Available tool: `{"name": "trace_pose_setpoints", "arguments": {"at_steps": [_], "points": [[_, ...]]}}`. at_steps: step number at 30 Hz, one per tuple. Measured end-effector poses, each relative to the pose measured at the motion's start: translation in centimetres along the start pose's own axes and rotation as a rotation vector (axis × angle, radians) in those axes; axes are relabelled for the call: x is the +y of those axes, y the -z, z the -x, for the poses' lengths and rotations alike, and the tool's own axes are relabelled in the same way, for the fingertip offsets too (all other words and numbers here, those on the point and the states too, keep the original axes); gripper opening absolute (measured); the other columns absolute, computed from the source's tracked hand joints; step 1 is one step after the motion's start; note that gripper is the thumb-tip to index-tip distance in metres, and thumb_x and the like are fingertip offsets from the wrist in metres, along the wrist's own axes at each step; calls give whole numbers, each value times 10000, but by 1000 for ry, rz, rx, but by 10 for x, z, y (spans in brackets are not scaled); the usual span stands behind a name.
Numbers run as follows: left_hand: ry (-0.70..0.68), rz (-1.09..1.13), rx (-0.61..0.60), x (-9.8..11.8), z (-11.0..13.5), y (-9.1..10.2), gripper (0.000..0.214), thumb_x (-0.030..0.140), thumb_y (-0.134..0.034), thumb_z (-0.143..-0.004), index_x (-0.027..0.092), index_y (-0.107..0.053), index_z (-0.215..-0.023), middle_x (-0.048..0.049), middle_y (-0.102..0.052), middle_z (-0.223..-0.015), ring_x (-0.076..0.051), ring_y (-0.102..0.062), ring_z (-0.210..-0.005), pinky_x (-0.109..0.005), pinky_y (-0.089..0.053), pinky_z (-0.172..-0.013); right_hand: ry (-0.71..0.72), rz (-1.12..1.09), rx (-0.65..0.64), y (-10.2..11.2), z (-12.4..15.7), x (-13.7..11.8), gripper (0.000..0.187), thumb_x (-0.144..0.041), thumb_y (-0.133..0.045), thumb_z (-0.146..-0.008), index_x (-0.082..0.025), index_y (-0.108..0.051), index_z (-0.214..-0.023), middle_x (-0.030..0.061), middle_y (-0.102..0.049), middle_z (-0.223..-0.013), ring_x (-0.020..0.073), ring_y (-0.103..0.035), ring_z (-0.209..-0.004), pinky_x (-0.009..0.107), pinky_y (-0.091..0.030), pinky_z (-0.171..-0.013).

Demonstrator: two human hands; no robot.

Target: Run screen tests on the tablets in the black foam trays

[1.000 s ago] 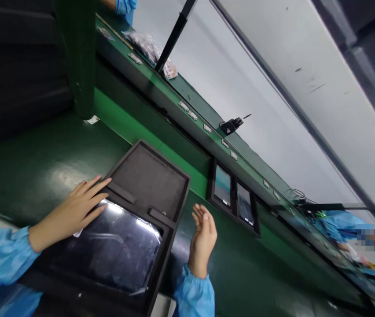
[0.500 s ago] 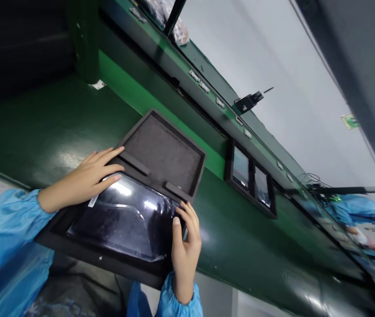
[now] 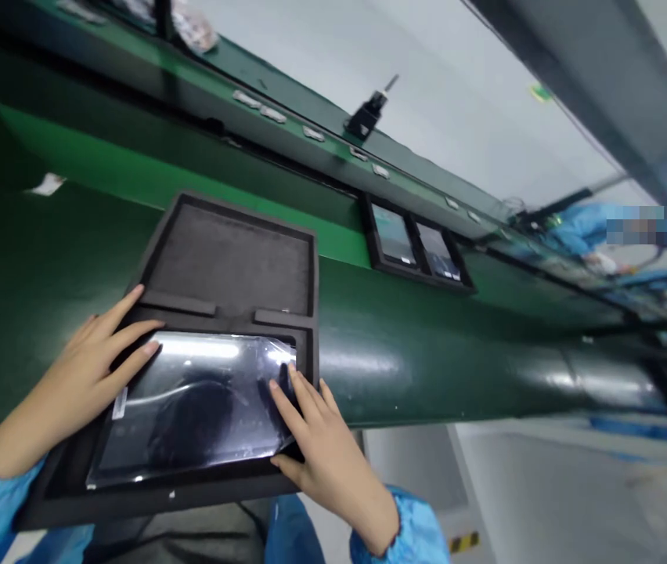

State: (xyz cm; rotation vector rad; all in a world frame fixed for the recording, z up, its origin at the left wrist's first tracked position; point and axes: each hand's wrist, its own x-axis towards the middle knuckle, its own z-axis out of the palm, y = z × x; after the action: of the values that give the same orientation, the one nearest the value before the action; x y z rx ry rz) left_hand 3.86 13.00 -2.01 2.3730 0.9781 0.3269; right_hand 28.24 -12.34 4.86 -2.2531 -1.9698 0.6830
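A black foam tray [image 3: 310,258] with two compartments lies on the green conveyor belt [image 3: 427,368] in front of me. Its far compartment is bare foam. The near compartment holds a dark tablet in a shiny clear bag [image 3: 192,407]. My left hand [image 3: 84,372] rests flat on the bag's left corner, fingers stretched out. My right hand [image 3: 315,439] lies on the bag's right edge, fingers spread and pressing at the tray wall. Neither hand grips anything.
A second black tray [image 3: 416,243] with two screens sits farther along the belt. A raised green rail [image 3: 286,133] with small labels runs behind. Another person's blue sleeve [image 3: 580,227] shows at the far right. A black clamp [image 3: 369,117] stands on the rail.
My right hand came down from the air onto the bagged tablet's right edge and spread out. The left hand stayed on the left corner. The view has swung round.
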Motion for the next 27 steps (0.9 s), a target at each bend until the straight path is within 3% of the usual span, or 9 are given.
{"name": "trace_pose_setpoints", "arguments": {"at_steps": [5,9,12,15,18,20,23,25,27], "points": [[19,-17,-57,0,-2,10,497,646,-355,-947,325,-604,-1233,43,-139,-1670,-380,-295,-1485,-693,-349,-1155,58,22,24,5,0,0,1044,-242,-825,-752,-142,-225,-1601,292,-376,-1568,430,-354,-1471,648,-278,-1179],[46,-61,-89,-5,0,14,468,654,-362,-939,378,-570,-1255,106,-103,-1668,-397,-333,-1462,-606,-583,-873,97,39,34,5,0,-3,1035,-238,-807,-777,-75,-196,-1597,334,-406,-1530,464,-395,-1436,666,-322,-1138],[23,-82,-96,-13,1,14,455,650,-368,-940,401,-564,-1267,119,-83,-1668,-402,-345,-1455,-562,-601,-790,119,74,31,5,-2,-3,1035,-243,-822,-774,-96,-211,-1596,324,-449,-1506,469,-423,-1416,674,-333,-1121],[23,-80,-112,-15,0,13,461,643,-366,-948,405,-546,-1300,105,-67,-1671,-397,-293,-1483,-624,-573,-893,150,109,12,8,-1,3,1008,-325,-842,-778,-114,-270,-1581,318,-435,-1519,468,-430,-1413,674,-355,-1107],[23,-36,-72,-8,-1,12,478,628,-340,-964,368,-555,-1303,75,-120,-1670,-362,-271,-1500,-682,-389,-1136,181,56,19,11,2,8,925,-476,-787,-817,-116,-350,-1548,283,-417,-1546,444,-412,-1435,671,-352,-1129],[20,2,-2,-1,3,11,513,625,-335,-968,337,-534,-1342,29,-219,-1653,-337,-310,-1487,-649,-310,-1203,151,-24,130,10,6,6,790,-486,-703,-890,-124,-396,-1522,239,-445,-1545,407,-422,-1441,671,-318,-1163],[0,-7,103,8,20,8,526,580,-351,-983,301,-464,-1415,-37,-283,-1631,-323,-257,-1510,-639,-281,-1221,43,-178,463,-5,12,-6,530,-295,-613,-974,-192,-462,-1471,164,-546,-1487,318,-515,-1390,627,-310,-1201],[9,-23,122,14,41,5,462,514,-367,-996,342,-443,-1418,-24,-245,-1645,-321,-187,-1534,-675,-255,-1216,-38,-349,700,-23,16,-16,428,-183,-566,-977,-238,-532,-1400,114,-639,-1386,264,-590,-1317,548,-415,-1165],[45,-12,116,17,66,2,424,464,-387,-993,414,-427,-1412,18,-228,-1648,-331,-182,-1534,-713,-263,-1193,-101,-511,826,-42,17,-27,358,-132,-527,-975,-255,-604,-1302,84,-693,-1286,237,-634,-1250,477,-508,-1089]]}}
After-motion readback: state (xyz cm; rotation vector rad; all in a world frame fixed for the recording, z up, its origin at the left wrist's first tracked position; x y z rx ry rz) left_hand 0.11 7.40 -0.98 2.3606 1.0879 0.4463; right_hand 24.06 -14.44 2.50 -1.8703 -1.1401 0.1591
